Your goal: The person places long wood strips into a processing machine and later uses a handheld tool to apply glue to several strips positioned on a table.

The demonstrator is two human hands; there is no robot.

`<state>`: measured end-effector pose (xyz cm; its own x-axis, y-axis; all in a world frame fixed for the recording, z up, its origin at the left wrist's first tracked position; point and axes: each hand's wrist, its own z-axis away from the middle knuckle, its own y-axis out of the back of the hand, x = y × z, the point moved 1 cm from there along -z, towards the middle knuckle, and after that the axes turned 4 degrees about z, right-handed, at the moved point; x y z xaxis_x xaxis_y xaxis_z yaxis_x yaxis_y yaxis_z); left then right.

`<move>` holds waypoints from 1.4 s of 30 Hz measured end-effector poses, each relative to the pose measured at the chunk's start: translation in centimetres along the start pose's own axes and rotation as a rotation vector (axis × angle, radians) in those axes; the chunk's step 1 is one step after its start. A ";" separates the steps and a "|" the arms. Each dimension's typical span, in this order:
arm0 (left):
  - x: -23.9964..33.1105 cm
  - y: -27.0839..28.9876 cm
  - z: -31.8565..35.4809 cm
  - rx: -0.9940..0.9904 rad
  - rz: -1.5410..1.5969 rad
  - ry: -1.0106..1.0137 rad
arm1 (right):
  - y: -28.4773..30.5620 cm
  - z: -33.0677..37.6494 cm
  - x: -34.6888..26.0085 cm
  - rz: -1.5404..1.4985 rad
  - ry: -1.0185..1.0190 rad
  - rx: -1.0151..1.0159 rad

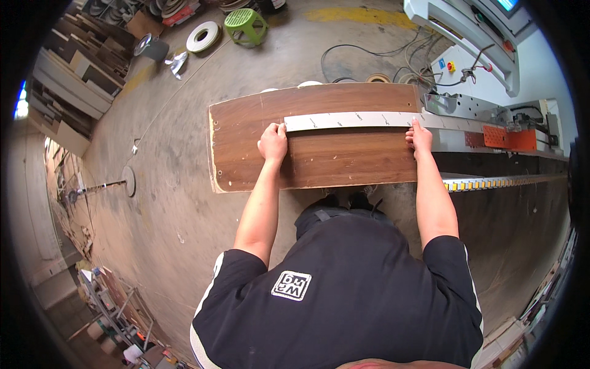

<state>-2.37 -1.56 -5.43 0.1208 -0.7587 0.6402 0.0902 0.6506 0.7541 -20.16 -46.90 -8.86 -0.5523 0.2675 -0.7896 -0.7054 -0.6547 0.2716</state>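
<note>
Workstation on a grey concrete floor (178,209), as seen by a bystander. The largest item, a white and grey metal machine (534,67), blocks passage on the person's right. On the far left, stacked pale and brown flat boards (74,80) border the floor. At centre, a long brown wood-grain panel (344,160) with chipped pale edges lies crosswise before the person. Over it extends a long, narrow white strip with dark printed marks (344,120), nearer the panel's far edge; its right portion passes beyond the panel to an orange metal guard (516,139) on the machine. A long rail with yellow blocks (491,182) runs along the machine's near side.

Smaller items beyond the panel: loose black cables (362,50), a lime-green plastic stool (245,26), a thick white ring-shaped roll (203,36) and a dark round bucket (151,47). Smallest are the 2 hands: the left hand (272,142) grips the strip's left end, thumb uppermost; the right hand (419,136) grips its near edge above the panel's right end, thumb on top and fingers curled.

Edges and room: a wide stretch of concrete separates the panel's left end from a grey round disc (129,181). A narrower stretch lies between the far edge and the stool. The near edge leaves little space before the person's body.
</note>
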 end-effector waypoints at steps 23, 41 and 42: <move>15.9 -11.7 14.2 -0.472 -0.459 -0.972 | 0.1 1.5 -0.9 -0.036 -0.055 -0.019; 27.9 -24.1 21.3 -0.327 -0.675 -0.927 | 23.7 9.4 7.7 -0.201 0.215 -0.484; 28.5 -24.8 21.8 -0.313 -0.682 -0.932 | 27.1 9.9 9.4 -0.138 0.235 -0.455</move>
<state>-22.69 -40.09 -2.67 -0.7971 -0.5986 0.0792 0.1091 -0.0138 0.9939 -48.90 -55.15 -3.44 -0.3167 0.2418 -0.9172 -0.4716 -0.8791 -0.0689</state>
